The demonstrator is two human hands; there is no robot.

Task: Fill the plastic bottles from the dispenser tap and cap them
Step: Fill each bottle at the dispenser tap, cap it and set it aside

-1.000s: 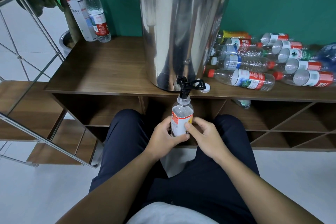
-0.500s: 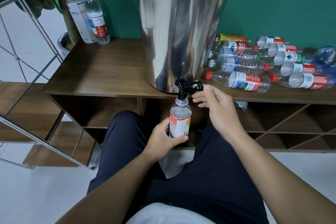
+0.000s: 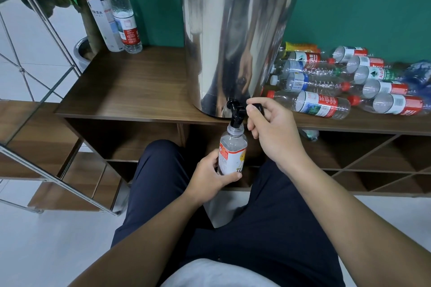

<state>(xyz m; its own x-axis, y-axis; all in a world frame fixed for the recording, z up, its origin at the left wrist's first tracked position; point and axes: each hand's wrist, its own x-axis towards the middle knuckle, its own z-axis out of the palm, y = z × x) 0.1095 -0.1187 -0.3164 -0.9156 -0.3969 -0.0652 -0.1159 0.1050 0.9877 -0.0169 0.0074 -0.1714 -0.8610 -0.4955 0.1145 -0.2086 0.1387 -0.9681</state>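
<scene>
while left hand [image 3: 211, 176] grips bottle [image 3: 232, 152] under tap [image 3: 236, 112] — right hand [image 3: 271, 127] pinches lever [image 3: 258, 107]

Mirror-polished steel dispenser [image 3: 235, 37], clear plastic bottle [image 3: 232, 154], matt wood-grain shelf [image 3: 130, 91]

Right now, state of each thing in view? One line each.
small bottle: uncapped, upright, mouth under the spout, gripped by the left hand.
tap lever: pinched by the right hand; no water flow discernible.
dispenser: upright on the shelf top, lid on.
two tall bottles: upright, capped, by the wall.
bottle pile: lying down, those whose caps show are capped, looks empty.
</scene>
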